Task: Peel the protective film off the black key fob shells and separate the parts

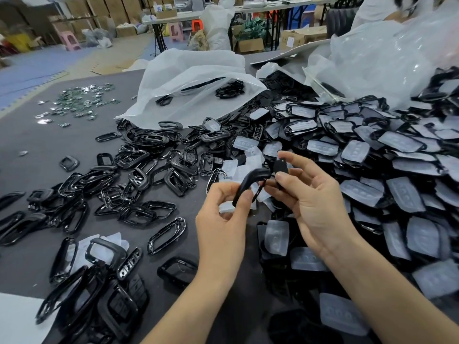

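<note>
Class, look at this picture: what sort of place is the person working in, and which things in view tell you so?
Probably a small factory or assembly workshop: heaps of black key fob shells cover the work table, stacked cardboard boxes line the back, and a large plastic bag holds more parts.

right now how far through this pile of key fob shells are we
Partly through, with plenty left. Done: bare black frames lie spread across the dark table on the left. In hand: the left hand pinches a black frame while the right hand holds a smaller black piece, pulling them apart. Left: a big heap of film-covered shells on the right.
</note>
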### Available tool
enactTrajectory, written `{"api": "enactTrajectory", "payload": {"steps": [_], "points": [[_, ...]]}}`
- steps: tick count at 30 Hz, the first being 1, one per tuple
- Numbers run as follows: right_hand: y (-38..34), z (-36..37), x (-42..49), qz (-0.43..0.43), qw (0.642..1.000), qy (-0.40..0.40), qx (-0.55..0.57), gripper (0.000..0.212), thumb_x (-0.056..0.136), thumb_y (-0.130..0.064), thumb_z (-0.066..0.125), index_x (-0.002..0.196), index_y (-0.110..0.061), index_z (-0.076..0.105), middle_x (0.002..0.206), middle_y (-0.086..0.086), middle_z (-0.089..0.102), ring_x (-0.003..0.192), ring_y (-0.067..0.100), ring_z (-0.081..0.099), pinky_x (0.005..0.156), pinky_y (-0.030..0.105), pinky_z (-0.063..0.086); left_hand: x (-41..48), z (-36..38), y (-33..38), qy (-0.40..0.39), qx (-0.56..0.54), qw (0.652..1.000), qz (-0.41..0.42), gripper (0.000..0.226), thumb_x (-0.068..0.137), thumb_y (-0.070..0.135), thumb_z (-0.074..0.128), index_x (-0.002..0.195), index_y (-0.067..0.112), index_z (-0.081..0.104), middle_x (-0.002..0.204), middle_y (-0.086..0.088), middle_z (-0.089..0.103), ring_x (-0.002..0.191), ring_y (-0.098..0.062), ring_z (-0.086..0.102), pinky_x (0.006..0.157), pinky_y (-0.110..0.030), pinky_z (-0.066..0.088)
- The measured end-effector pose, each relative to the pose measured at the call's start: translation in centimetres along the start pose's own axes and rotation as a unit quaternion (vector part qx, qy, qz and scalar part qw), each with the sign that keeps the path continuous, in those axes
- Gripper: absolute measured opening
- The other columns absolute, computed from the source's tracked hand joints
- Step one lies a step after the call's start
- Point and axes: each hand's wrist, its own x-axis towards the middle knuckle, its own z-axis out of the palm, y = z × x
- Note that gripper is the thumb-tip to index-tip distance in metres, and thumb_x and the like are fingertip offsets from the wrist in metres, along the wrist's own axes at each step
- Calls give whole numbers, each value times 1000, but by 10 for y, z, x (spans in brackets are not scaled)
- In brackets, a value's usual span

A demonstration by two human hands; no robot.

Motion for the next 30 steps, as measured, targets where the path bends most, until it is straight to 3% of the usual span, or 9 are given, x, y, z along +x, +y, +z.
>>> {"api": "enactTrajectory", "payload": {"steps": [5, 9, 12, 17, 20, 22, 25, 28, 30], "points": [[-1, 1, -1, 4, 1000, -6, 0, 16, 85, 2, 60, 80, -10, 71, 75, 3, 72, 70, 19, 71, 65, 23, 56, 2, -3, -3, 7, 5, 1000, 8, 19, 84, 20, 73, 74, 35, 67, 70, 9, 63, 61, 0, 55, 60, -13, 43], [-4, 2, -3, -5, 999, -16, -35, 17, 87, 0, 60, 80, -13, 69, 71, 1, 71, 66, 16, 70, 57, 22, 55, 1, -3, -3, -6, -6, 1000, -6, 31, 87, 16, 70, 100, 42, 60, 67, 3, 62, 65, -13, 58, 62, -36, 53], [-4, 2, -4, -1, 999, -22, -40, 22, 88, 0, 60, 77, -16, 71, 71, 2, 72, 63, 15, 69, 54, 23, 54, 1, -4, 0, -20, 11, 1000, 7, 39, 87, 17, 70, 106, 51, 59, 72, 4, 66, 69, -19, 63, 66, -51, 57], [-5, 1, -3, -5, 998, -23, -56, 27, 87, -1, 62, 70, -20, 73, 69, 0, 71, 58, 9, 65, 50, 20, 51, 0, -2, 1, -40, -21, 999, -18, 33, 84, 11, 72, 96, 41, 69, 73, 8, 64, 57, -21, 59, 56, -27, 55], [-6, 0, -2, -3, 999, -18, -48, 24, 84, -2, 65, 71, -20, 74, 70, 2, 72, 56, 9, 64, 47, 18, 46, 0, 0, 4, -54, -54, 996, -37, 56, 80, 9, 76, 110, 54, 60, 89, -13, 63, 67, -45, 62, 65, -43, 61], [-6, 0, -1, 1, 999, -19, -30, 16, 81, -2, 67, 79, -18, 71, 73, 6, 72, 58, 11, 65, 49, 18, 47, 0, 0, 5, -73, -66, 994, -47, 67, 79, 4, 76, 114, 58, 56, 85, -15, 63, 66, -45, 62, 68, -45, 61], [-8, -2, 0, 6, 1000, -23, -9, 17, 71, -8, 70, 87, -14, 65, 73, 8, 72, 62, 14, 67, 53, 20, 50, -1, 0, 4, -93, -67, 991, -62, 45, 79, 4, 74, 98, 44, 69, 68, 9, 62, 61, -23, 70, 60, -31, 60], [-9, 0, -1, 3, 1000, -16, -9, 17, 68, -15, 69, 84, -13, 61, 76, 8, 73, 68, 18, 71, 55, 21, 51, -2, 1, 5, -81, -84, 991, -65, 21, 78, 21, 73, 93, 36, 70, 74, 2, 68, 64, -28, 73, 57, -34, 59], [-8, -1, -1, 5, 1000, -2, -9, 10, 73, -14, 67, 81, -13, 62, 77, 7, 74, 69, 17, 71, 55, 20, 52, -2, 0, 6, -69, -93, 993, -37, 25, 79, 29, 68, 101, 41, 68, 81, 0, 71, 67, -28, 73, 63, -33, 60]]}}
